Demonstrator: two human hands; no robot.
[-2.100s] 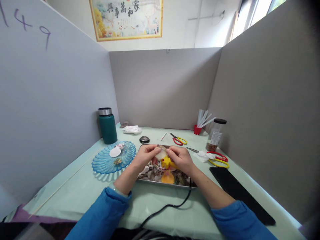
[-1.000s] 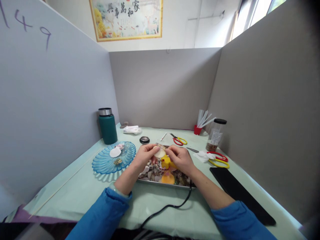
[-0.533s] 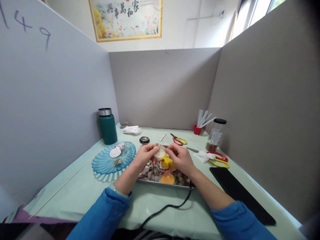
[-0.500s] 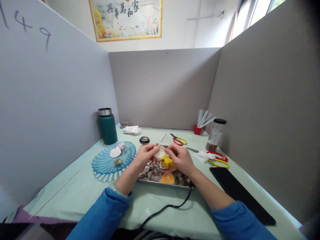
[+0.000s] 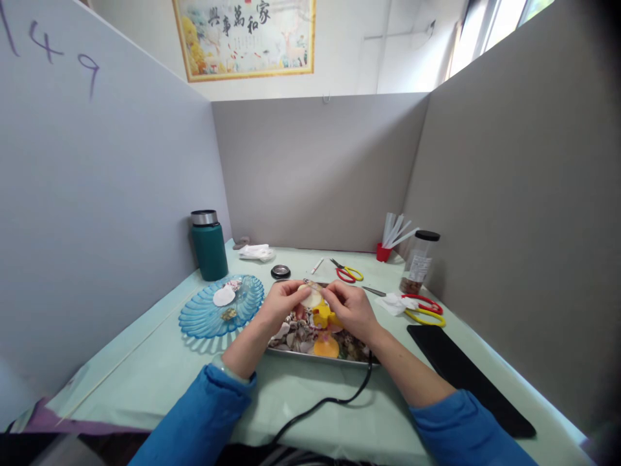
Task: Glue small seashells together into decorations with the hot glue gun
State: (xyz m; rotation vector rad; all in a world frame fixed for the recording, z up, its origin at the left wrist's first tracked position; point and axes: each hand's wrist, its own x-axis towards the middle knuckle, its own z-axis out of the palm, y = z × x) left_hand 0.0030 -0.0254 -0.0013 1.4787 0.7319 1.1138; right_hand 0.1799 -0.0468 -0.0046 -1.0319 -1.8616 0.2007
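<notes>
Gripping a pale disc (image 5: 310, 298) firmly in the fingers (image 5: 294, 299) of the left hand (image 5: 280, 304), right over a metal tray (image 5: 315, 357). Bunched at the disc's right edge with the fingers (image 5: 336, 299) of the right hand (image 5: 354, 309); cannot tell whether closed on the disc or on a small blurred piece (image 5: 314, 286) along its upper edge. Heaped in the tray, below the fingers: shells (image 5: 294, 340) and, by the near rim, an orange disc (image 5: 326, 348). Showing partly under the fingertips: a yellow object (image 5: 323, 316). Curving over the desk (image 5: 160, 369), nearer than the fingers: a black cord (image 5: 339, 400). Lying left of the fingers: a blue plate (image 5: 194, 317), with a white disc (image 5: 224, 296) on it. Standing beyond the plate: a green bottle (image 5: 209, 251). Set past the fingers: a round lid (image 5: 280, 272) slightly left, scissors (image 5: 350, 274) slightly right. Standing farther right of the fingers: a red cup (image 5: 383, 252) with white sticks (image 5: 395, 230), and a lidded jar (image 5: 414, 268). Resting right of the fingers: crumpled tissue (image 5: 395, 303), touching a second pair of scissors (image 5: 424, 317). Stretching right and nearer: a black slab (image 5: 468, 382).
</notes>
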